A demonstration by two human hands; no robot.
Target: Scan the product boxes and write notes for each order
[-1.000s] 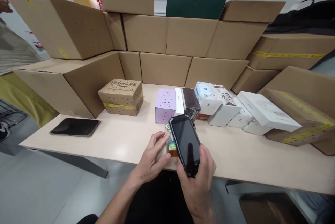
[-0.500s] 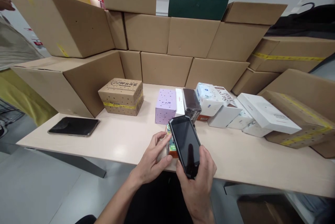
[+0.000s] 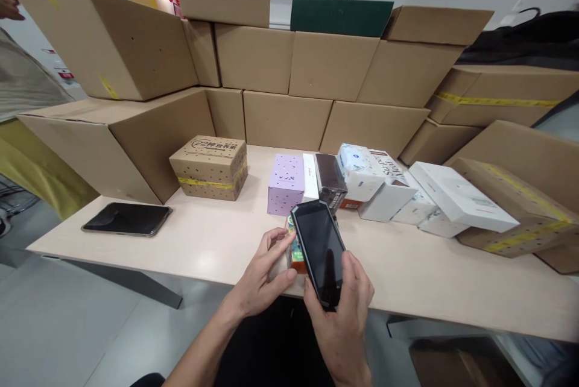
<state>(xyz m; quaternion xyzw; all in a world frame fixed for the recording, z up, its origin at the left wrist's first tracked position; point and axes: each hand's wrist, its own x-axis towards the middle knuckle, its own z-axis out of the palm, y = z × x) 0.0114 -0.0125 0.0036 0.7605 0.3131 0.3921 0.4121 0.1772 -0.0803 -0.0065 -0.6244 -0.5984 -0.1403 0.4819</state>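
My right hand [image 3: 341,314] grips a black rugged phone [image 3: 320,251], thumb on its left edge and fingers on its right. Its screen looks dark and faces up toward me. Under the phone, near the table's front edge, is a small green and orange box [image 3: 296,257], partly covered. My left hand [image 3: 266,275] is at that box's left side, index finger against its edge and thumb by its front lower corner. A purple box [image 3: 286,185] stands just beyond, beside a slim white box [image 3: 310,177] and a dark box [image 3: 330,181].
A second phone [image 3: 127,219] lies at the table's left. Behind it sits a dotted carton [image 3: 210,167]. White boxes [image 3: 362,170] and a flat white box [image 3: 461,194] are on the right. Stacked cardboard boxes [image 3: 289,119] wall the back. Part of another person [image 3: 27,85] shows far left.
Almost nothing differs. Both hands and the phone keep nearly the same place, with only a tiny shift of the whole view.
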